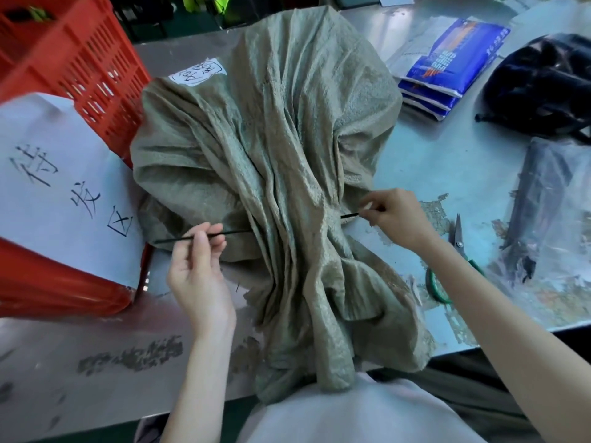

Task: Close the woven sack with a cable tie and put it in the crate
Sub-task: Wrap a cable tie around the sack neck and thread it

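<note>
So far, only the first part of the task can be judged as begun. The woven sack [271,148] is laid across the desk [447,161], its bulk toward the far side and its mouth gathered into a bunched neck that trails toward the person and over the near edge. A black cable tie [204,237] has been passed beneath that neck: one end is seen coming out on the left side, the other on the right, with the middle hidden under the fabric. The left end is pinched in the grip of the left hand [198,266], thumb and fingers closed on the strap. The right end is pinched likewise by the fingertips of the right hand [396,215]. The two ends are well apart, so the tie is not yet looped over the neck, threaded through its head, or pulled tight; which end carries the head cannot be told. A pair of scissors [458,238] is lying on the desk just beside the right forearm, probably for trimming the tail. The red crate [73,68] is standing at the left, touching the sack's edge. The closing, any trimming and the transfer into the crate are all judged to be outstanding.
</note>
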A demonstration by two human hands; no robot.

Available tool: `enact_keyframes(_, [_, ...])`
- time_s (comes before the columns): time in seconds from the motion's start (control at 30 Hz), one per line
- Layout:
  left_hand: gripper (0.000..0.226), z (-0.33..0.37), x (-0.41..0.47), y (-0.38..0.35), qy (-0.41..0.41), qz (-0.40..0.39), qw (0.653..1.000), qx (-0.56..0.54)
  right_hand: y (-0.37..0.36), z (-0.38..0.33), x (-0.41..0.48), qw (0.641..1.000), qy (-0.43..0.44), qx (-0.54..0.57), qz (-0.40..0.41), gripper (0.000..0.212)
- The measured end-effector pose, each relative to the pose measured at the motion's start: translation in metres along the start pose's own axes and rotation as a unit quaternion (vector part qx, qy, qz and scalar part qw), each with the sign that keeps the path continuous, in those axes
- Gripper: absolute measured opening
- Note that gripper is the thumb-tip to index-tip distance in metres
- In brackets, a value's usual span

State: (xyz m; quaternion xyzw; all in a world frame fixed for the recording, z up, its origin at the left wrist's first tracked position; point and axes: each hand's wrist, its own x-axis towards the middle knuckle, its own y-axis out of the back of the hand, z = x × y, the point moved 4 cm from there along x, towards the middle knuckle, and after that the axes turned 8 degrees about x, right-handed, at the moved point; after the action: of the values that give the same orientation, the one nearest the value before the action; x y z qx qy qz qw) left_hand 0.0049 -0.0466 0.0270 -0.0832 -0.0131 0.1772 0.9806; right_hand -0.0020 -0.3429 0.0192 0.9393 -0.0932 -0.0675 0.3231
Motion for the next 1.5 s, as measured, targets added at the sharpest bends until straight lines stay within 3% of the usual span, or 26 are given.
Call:
enact_keyframes(0.07, [0.018,0.013,-0.003,-0.008,-0.039,-0.046,0.998,0.034,0.008,-0.007,-0.004,0.978,-0.02,0.208,0.018,0.009])
enact_keyframes(0.13, [0.017,0.025,-0.007,-0.017,-0.081,-0.084,0.99,0.076,0.011,-0.011,-0.006,0.924,-0.029,0.38,0.02,0.009])
enact_keyframes(0.23, [0.014,0.038,-0.009,-0.035,-0.12,-0.136,0.977,0.112,0.009,-0.019,-0.006,0.879,-0.022,0.477,-0.006,0.01])
enact_keyframes(0.37, [0.007,0.045,-0.005,-0.06,-0.162,-0.209,0.953,0.145,0.004,-0.029,-0.003,0.867,0.004,0.498,0.02,0.017])
enact_keyframes(0.5, [0.02,0.052,-0.005,-0.09,-0.174,-0.279,0.933,0.148,0.005,-0.044,0.005,0.854,0.039,0.517,0.032,0.018])
enact_keyframes(0.67, [0.027,0.052,-0.012,-0.134,-0.133,-0.384,0.907,0.112,0.008,-0.058,0.012,0.767,0.043,0.64,0.018,0.011])
enact_keyframes(0.73, [0.026,0.044,-0.012,-0.145,-0.115,-0.397,0.9,0.136,0.007,-0.055,0.012,0.752,0.028,0.658,0.022,0.015])
enact_keyframes(0.9, [0.02,0.025,-0.007,-0.147,-0.093,-0.4,0.891,0.194,0.001,-0.04,0.007,0.747,-0.017,0.665,0.006,0.028])
enact_keyframes(1.03, [0.019,0.023,-0.011,-0.144,-0.096,-0.407,0.887,0.196,-0.001,-0.027,-0.002,0.734,-0.02,0.679,0.009,0.022])
enact_keyframes(1.1, [0.024,0.022,-0.013,-0.143,-0.099,-0.42,0.881,0.194,-0.003,-0.023,-0.006,0.733,-0.014,0.68,-0.013,0.017])
enact_keyframes(1.2, [0.036,0.018,-0.015,-0.145,-0.074,-0.45,0.873,0.173,-0.006,-0.019,-0.01,0.74,-0.022,0.671,-0.048,0.03])
enact_keyframes(1.5, [0.041,0.017,-0.015,-0.149,-0.056,-0.485,0.86,0.149,-0.007,-0.03,-0.011,0.733,-0.027,0.675,-0.075,0.028])
